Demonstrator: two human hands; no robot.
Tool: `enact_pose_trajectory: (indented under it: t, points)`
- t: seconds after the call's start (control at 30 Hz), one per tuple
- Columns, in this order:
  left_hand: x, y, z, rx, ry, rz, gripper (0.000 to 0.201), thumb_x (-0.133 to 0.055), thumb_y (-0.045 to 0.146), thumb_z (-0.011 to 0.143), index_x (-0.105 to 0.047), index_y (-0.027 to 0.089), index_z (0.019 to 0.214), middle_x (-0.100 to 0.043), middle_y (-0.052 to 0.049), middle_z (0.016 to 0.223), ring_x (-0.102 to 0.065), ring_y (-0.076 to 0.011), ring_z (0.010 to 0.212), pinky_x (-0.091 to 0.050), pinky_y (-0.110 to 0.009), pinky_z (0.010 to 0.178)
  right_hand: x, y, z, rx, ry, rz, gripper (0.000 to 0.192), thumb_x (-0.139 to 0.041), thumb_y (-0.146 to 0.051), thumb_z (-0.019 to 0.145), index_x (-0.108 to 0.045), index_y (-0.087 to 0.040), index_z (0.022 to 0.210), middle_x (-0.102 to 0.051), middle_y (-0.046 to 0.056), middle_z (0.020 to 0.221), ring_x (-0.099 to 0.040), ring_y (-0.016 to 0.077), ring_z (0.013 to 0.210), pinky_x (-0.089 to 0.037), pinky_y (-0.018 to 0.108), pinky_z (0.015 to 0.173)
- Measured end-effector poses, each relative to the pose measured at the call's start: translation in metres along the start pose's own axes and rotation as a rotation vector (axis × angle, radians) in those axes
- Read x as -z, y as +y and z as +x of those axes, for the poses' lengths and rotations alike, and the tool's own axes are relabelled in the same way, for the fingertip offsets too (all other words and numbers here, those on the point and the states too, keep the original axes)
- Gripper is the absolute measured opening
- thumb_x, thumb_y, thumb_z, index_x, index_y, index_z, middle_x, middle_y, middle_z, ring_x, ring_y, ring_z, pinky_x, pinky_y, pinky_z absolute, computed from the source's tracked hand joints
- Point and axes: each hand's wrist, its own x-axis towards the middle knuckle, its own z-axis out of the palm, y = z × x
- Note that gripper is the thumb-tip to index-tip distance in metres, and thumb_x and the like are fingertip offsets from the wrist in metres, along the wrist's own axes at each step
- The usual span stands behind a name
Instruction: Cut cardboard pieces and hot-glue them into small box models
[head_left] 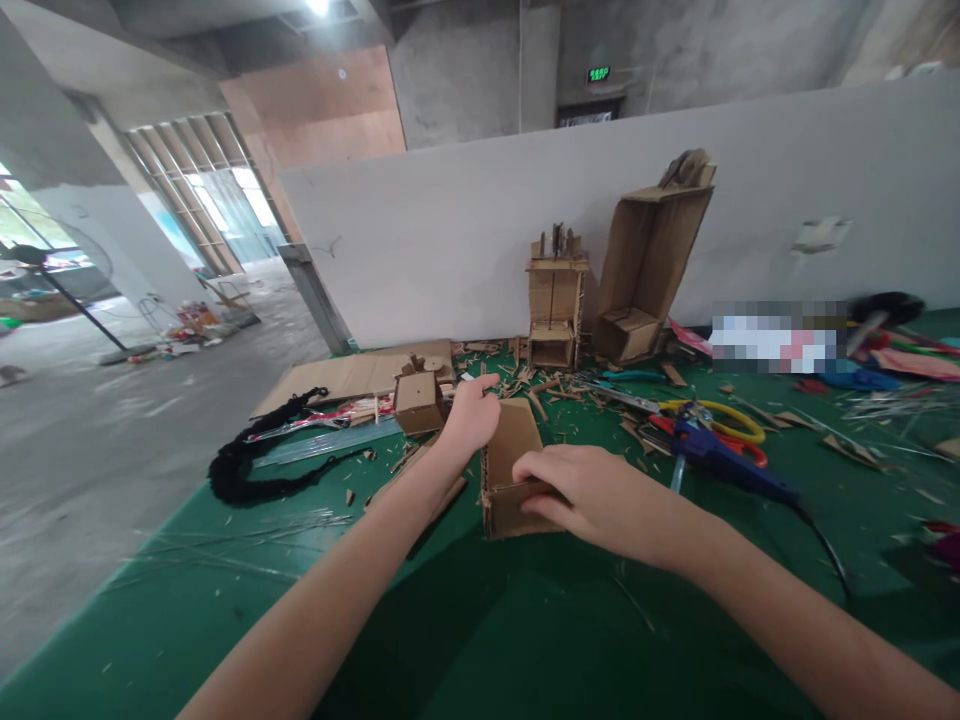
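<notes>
An open-topped cardboard box (512, 432) stands on the green table in front of me. My right hand (600, 495) pinches its near wall, with the thumb outside and the fingers over the rim. My left hand (474, 412) is closed at the far left side of the box, its fingertips partly hidden. Just left of that hand sits a small closed cardboard box (418, 403) with cardboard bits on top. Cardboard strips (442, 500) lie beneath my left forearm.
Two cardboard structures (553, 300) lean at the white partition (420, 250). A blue glue gun (720, 460) and yellow-handled scissors (720, 420) lie right. Black fuzzy cord (240, 470), clear sticks (330, 445) and a cardboard sheet (352, 372) are left. Cardboard scraps litter the back.
</notes>
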Motion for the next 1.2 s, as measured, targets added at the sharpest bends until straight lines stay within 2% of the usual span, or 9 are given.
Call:
enact_pose_trajectory:
  t: [0.1, 0.23, 0.33, 0.87, 1.2]
  points:
    - [-0.001, 0.000, 0.000, 0.007, 0.005, -0.011, 0.050, -0.039, 0.006, 0.077, -0.054, 0.005, 0.124, -0.067, -0.012, 0.111, -0.065, -0.0171, 0.076, -0.052, -0.028, 0.072, 0.000, 0.000, -0.002, -0.021, -0.012, 0.026, 0.008, -0.047, -0.028, 0.090, -0.051, -0.022, 0.088, -0.061, 0.001, 0.081, -0.057, 0.0159, 0.073, -0.033, 0.025, 0.057]
    - [-0.002, 0.001, 0.000, -0.013, 0.031, -0.025, 0.047, -0.038, 0.006, 0.078, -0.056, 0.003, 0.122, -0.060, -0.013, 0.123, -0.061, -0.0195, 0.100, -0.048, -0.027, 0.086, 0.003, 0.000, -0.005, -0.013, -0.025, 0.095, 0.009, -0.047, -0.028, 0.091, -0.050, -0.022, 0.086, -0.060, -0.001, 0.077, -0.055, 0.0140, 0.069, -0.032, 0.024, 0.056]
    - [-0.003, 0.001, 0.000, -0.023, 0.042, -0.031, 0.046, -0.038, 0.004, 0.078, -0.057, 0.003, 0.120, -0.059, -0.014, 0.124, -0.057, -0.0211, 0.109, -0.045, -0.029, 0.093, 0.004, 0.000, -0.006, -0.012, -0.020, 0.136, 0.009, -0.047, -0.028, 0.091, -0.050, -0.022, 0.085, -0.059, -0.002, 0.076, -0.054, 0.0129, 0.068, -0.032, 0.024, 0.056]
    - [-0.004, -0.001, 0.002, -0.017, 0.040, -0.038, 0.048, -0.037, 0.005, 0.078, -0.055, 0.003, 0.122, -0.058, -0.013, 0.126, -0.058, -0.0196, 0.109, -0.044, -0.027, 0.094, -0.008, 0.002, -0.004, 0.001, -0.004, 0.103, 0.006, -0.048, -0.027, 0.091, -0.049, -0.021, 0.088, -0.061, -0.001, 0.080, -0.056, 0.0148, 0.073, -0.034, 0.025, 0.059]
    - [-0.005, -0.001, 0.001, -0.009, 0.061, -0.041, 0.047, -0.037, 0.004, 0.077, -0.058, 0.003, 0.120, -0.063, -0.013, 0.117, -0.059, -0.0211, 0.105, -0.045, -0.030, 0.093, -0.008, 0.001, -0.004, -0.009, 0.001, 0.110, 0.004, -0.049, -0.026, 0.089, -0.050, -0.022, 0.089, -0.063, 0.000, 0.082, -0.057, 0.0153, 0.074, -0.035, 0.025, 0.060]
